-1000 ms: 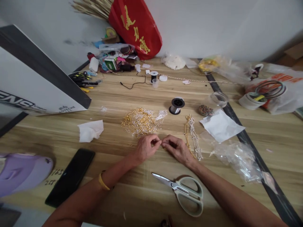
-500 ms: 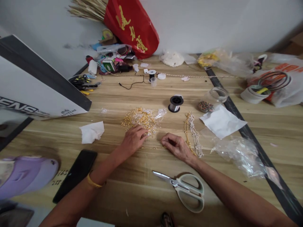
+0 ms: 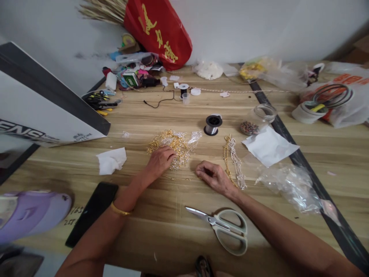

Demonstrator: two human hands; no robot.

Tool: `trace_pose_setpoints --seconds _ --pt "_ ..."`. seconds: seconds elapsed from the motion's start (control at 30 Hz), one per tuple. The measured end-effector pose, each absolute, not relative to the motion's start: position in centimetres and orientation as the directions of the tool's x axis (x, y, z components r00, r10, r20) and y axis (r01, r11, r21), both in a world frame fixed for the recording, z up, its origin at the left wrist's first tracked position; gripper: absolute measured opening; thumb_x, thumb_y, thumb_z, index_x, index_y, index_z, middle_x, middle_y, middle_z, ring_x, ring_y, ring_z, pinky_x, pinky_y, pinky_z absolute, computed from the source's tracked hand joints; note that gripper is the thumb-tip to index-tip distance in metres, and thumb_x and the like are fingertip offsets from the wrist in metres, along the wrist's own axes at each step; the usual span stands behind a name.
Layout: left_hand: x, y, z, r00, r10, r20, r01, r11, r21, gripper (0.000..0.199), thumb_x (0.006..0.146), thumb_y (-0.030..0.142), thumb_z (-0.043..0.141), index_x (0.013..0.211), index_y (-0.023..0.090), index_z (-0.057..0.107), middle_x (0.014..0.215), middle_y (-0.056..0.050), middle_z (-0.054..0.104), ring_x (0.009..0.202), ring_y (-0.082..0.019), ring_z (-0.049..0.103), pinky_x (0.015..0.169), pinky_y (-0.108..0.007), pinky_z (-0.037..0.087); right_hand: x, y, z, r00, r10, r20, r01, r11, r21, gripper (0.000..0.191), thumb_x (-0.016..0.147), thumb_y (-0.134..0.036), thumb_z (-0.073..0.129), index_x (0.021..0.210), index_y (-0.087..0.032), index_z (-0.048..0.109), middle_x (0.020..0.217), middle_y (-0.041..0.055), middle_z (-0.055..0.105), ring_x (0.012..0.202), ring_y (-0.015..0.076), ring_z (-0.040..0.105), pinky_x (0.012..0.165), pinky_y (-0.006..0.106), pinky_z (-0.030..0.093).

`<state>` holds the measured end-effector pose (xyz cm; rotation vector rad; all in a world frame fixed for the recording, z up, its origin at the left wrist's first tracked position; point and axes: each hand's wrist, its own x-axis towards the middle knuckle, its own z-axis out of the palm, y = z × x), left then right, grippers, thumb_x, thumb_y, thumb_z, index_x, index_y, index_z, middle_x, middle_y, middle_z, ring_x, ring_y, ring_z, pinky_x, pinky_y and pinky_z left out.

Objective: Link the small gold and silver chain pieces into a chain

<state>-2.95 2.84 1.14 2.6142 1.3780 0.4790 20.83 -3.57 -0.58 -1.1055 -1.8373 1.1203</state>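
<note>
Over the front edge of a pile of small gold and silver beads and findings point(image 3: 180, 148), my left hand point(image 3: 161, 159) is curled with its fingers together; what they hold, if anything, is hidden. My right hand point(image 3: 213, 176) is closed in a pinch at the right end of a thin gold chain point(image 3: 178, 179). That chain lies stretched on the wood toward my left wrist. Just right of the right hand are a gold chain point(image 3: 226, 156) and a bundle of silver chains point(image 3: 236, 165). Scissors point(image 3: 225, 227) lie partly spread in front of me.
Behind the pile stands a wire spool point(image 3: 212, 126). To the right are a glass jar point(image 3: 261, 117), white paper point(image 3: 269, 146) and clear plastic bags point(image 3: 291, 186). On the left are a crumpled tissue point(image 3: 112, 161), a black phone point(image 3: 91, 213) and a large box point(image 3: 49, 104).
My left hand has shifted slightly left and away from me, over the pile, uncovering more of the thin gold chain. The right hand keeps its pinch in nearly the same place.
</note>
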Motion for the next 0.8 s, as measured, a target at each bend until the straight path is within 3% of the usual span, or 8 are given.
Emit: trace_pose_setpoints --seconds 0.2,0.53,0.8 --pt "-3.6 3.0 1.4 0.449 0.868 0.213 0.763 -0.497 0.413 0.015 0.084 0.017 0.054 0.083 0.016 0.069 0.084 -0.006 0.069 0.082 -0.019 0.062 0.077 -0.031 0.046 20.8 -3.6 -0.5 -0.382 0.915 0.128 0.303 0.255 -0.918 0.013 0.087 -0.027 0.053 0.082 -0.016 0.058 0.070 0.0007 0.056 0.063 0.0112 0.049 0.056 0.022 0.036" --pt "-4.2 3.2 0.8 0.428 0.873 0.234 0.738 -0.487 0.467 0.016 0.084 0.017 0.055 0.084 0.017 0.070 0.086 -0.006 0.070 0.084 -0.019 0.062 0.079 -0.031 0.046 20.8 -3.6 -0.4 -0.388 0.912 0.133 0.312 0.266 -0.912 0.015 0.088 -0.028 0.052 0.082 -0.016 0.058 0.071 0.0017 0.058 0.064 0.0119 0.050 0.058 0.023 0.038" --pt "-4.0 3.1 1.8 0.290 0.934 0.208 0.653 -0.352 0.671 0.017 0.081 0.027 0.058 0.079 0.015 0.071 0.082 -0.006 0.072 0.079 -0.018 0.064 0.076 -0.029 0.046 20.8 -3.6 -0.5 -0.390 0.910 0.139 0.314 0.273 -0.909 0.015 0.088 -0.028 0.052 0.082 -0.016 0.058 0.069 0.0007 0.056 0.062 0.0112 0.049 0.056 0.022 0.037"
